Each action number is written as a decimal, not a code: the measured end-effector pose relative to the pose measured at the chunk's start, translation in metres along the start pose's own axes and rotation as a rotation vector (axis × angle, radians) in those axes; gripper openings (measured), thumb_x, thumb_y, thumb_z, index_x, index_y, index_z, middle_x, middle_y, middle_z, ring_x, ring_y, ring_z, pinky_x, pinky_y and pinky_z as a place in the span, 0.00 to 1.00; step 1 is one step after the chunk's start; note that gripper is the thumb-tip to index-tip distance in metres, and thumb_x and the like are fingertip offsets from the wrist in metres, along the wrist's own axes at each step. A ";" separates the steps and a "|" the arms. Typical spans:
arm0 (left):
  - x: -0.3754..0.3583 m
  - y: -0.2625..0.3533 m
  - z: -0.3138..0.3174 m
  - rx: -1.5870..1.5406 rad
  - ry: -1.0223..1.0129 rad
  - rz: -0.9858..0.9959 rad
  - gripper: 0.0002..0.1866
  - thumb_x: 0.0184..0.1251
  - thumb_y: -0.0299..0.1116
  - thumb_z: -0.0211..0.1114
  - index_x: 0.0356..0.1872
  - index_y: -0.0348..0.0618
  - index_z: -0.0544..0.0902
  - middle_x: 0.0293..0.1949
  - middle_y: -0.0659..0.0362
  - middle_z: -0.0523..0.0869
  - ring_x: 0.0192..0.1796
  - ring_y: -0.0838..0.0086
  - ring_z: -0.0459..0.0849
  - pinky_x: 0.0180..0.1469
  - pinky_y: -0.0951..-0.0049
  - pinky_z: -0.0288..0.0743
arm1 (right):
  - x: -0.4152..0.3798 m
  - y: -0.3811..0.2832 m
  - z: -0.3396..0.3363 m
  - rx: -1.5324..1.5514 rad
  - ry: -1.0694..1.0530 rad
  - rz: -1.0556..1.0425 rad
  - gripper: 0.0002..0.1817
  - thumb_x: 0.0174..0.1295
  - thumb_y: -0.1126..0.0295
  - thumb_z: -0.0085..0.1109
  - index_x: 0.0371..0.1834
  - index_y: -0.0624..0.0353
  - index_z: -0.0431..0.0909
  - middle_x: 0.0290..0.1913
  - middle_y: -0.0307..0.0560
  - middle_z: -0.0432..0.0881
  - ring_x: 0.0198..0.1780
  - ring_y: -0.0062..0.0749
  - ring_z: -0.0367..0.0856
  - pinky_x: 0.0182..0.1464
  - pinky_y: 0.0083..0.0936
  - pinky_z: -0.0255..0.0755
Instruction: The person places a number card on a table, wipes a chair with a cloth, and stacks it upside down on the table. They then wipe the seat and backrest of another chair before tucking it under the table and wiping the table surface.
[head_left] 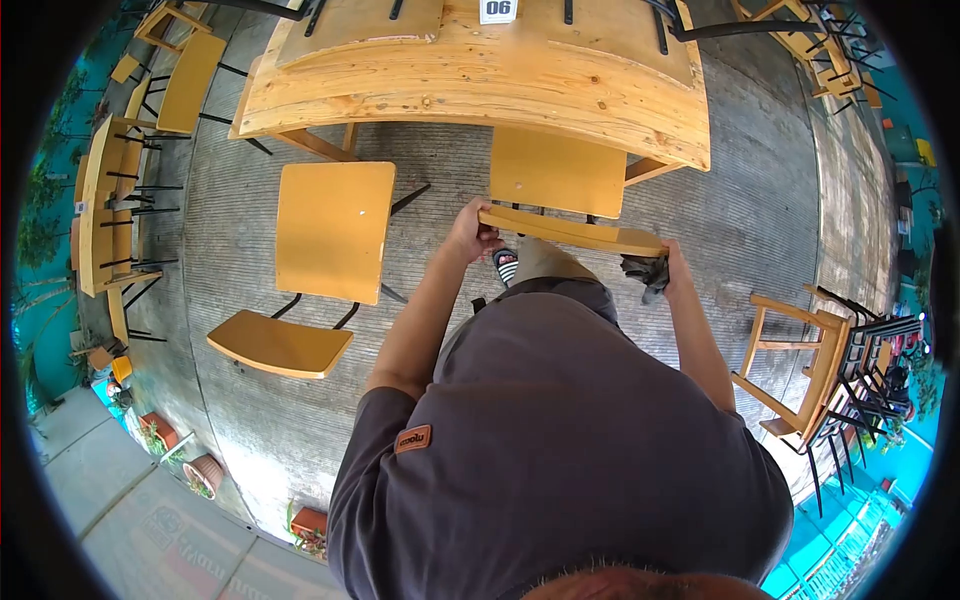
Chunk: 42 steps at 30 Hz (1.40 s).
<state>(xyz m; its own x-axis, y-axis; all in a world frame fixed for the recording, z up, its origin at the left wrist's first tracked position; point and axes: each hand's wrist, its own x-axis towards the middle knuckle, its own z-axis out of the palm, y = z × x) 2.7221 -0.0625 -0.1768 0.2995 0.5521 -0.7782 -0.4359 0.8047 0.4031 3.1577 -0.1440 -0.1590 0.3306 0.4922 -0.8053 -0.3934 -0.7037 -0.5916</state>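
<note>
A chair stands in front of me, its curved yellow backrest (575,232) nearest my body and its seat (558,172) partly under the wooden table (470,95). My left hand (470,232) is closed around the left end of the backrest. At the other end, my right hand (675,270) grips the backrest's edge and also holds a dark crumpled cloth (646,272), which hangs just below the wood. Part of the right fingers is hidden behind the cloth and the backrest.
Left of me is another yellow chair (333,230). Chairs lie on the tabletop near a number sign (498,11). More tables and chairs line the left side (105,205) and the right, where a wooden frame (795,365) stands. Flowerpots (203,474) sit behind at left.
</note>
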 end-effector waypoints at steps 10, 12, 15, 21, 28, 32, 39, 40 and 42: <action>-0.119 -0.005 0.053 0.368 0.348 0.825 0.16 0.77 0.43 0.61 0.48 0.38 0.78 0.34 0.60 0.81 0.36 0.74 0.81 0.42 0.75 0.74 | -0.054 0.026 -0.013 -0.192 0.062 -0.102 0.43 0.68 0.29 0.51 0.55 0.63 0.85 0.50 0.50 0.88 0.50 0.39 0.87 0.53 0.34 0.82; -0.203 0.012 0.081 0.172 -0.217 0.684 0.07 0.78 0.35 0.61 0.45 0.42 0.80 0.33 0.65 0.81 0.35 0.80 0.78 0.38 0.77 0.71 | -0.044 0.053 -0.023 -0.288 -0.014 -0.164 0.36 0.71 0.33 0.53 0.49 0.59 0.88 0.48 0.47 0.89 0.50 0.35 0.86 0.56 0.31 0.80; -0.340 0.016 0.134 -0.071 -1.020 0.794 0.11 0.79 0.35 0.56 0.44 0.38 0.81 0.35 0.58 0.82 0.38 0.75 0.81 0.45 0.74 0.76 | 0.023 0.105 -0.036 -0.849 -0.093 -0.497 0.28 0.71 0.41 0.56 0.50 0.56 0.89 0.48 0.44 0.89 0.51 0.32 0.86 0.57 0.30 0.78; -0.487 -0.039 0.204 -0.370 -0.978 2.087 0.14 0.69 0.34 0.63 0.45 0.30 0.83 0.41 0.51 0.88 0.43 0.65 0.88 0.42 0.68 0.80 | -0.123 0.133 0.090 -1.332 -0.244 -0.739 0.22 0.69 0.50 0.60 0.50 0.58 0.88 0.47 0.50 0.89 0.52 0.40 0.86 0.58 0.32 0.76; -0.564 -0.133 0.193 0.279 -1.088 2.142 0.14 0.67 0.34 0.66 0.45 0.32 0.83 0.39 0.55 0.87 0.39 0.68 0.86 0.38 0.70 0.78 | -0.251 0.190 0.099 -1.161 -0.322 -0.779 0.23 0.70 0.50 0.60 0.49 0.62 0.86 0.45 0.55 0.89 0.48 0.44 0.87 0.54 0.32 0.76; -0.590 -0.178 0.183 0.300 -1.210 2.078 0.14 0.69 0.35 0.65 0.47 0.32 0.82 0.39 0.56 0.87 0.38 0.70 0.86 0.38 0.70 0.78 | -0.270 0.217 0.046 -1.192 -0.246 -0.756 0.22 0.69 0.51 0.61 0.49 0.62 0.86 0.45 0.56 0.89 0.49 0.44 0.87 0.54 0.33 0.77; -0.629 -0.250 0.187 0.334 -1.421 1.941 0.15 0.71 0.36 0.63 0.48 0.32 0.81 0.39 0.57 0.86 0.38 0.72 0.84 0.39 0.72 0.78 | -0.265 0.260 -0.046 -1.215 -0.145 -0.769 0.24 0.69 0.49 0.60 0.49 0.61 0.87 0.47 0.58 0.89 0.51 0.46 0.88 0.56 0.33 0.76; -0.634 -0.261 0.190 0.335 -1.458 1.908 0.15 0.72 0.36 0.63 0.49 0.32 0.81 0.39 0.57 0.85 0.38 0.72 0.84 0.39 0.72 0.78 | -0.262 0.270 -0.056 -1.202 -0.160 -0.756 0.24 0.68 0.49 0.60 0.49 0.61 0.87 0.47 0.58 0.89 0.51 0.46 0.88 0.56 0.33 0.76; -0.641 -0.281 0.197 0.326 -1.518 1.838 0.15 0.73 0.36 0.63 0.49 0.32 0.80 0.39 0.57 0.85 0.38 0.73 0.84 0.39 0.73 0.78 | -0.268 0.295 -0.068 -1.213 -0.180 -0.707 0.25 0.69 0.49 0.60 0.49 0.62 0.86 0.46 0.59 0.89 0.50 0.46 0.88 0.55 0.33 0.76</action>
<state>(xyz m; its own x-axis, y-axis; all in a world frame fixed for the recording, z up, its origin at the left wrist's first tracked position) 2.8198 -0.5996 0.3037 0.1413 0.0330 0.9894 -0.8122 -0.5676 0.1349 3.0115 -0.5179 -0.1151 -0.0041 0.9139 -0.4060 0.8078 -0.2363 -0.5400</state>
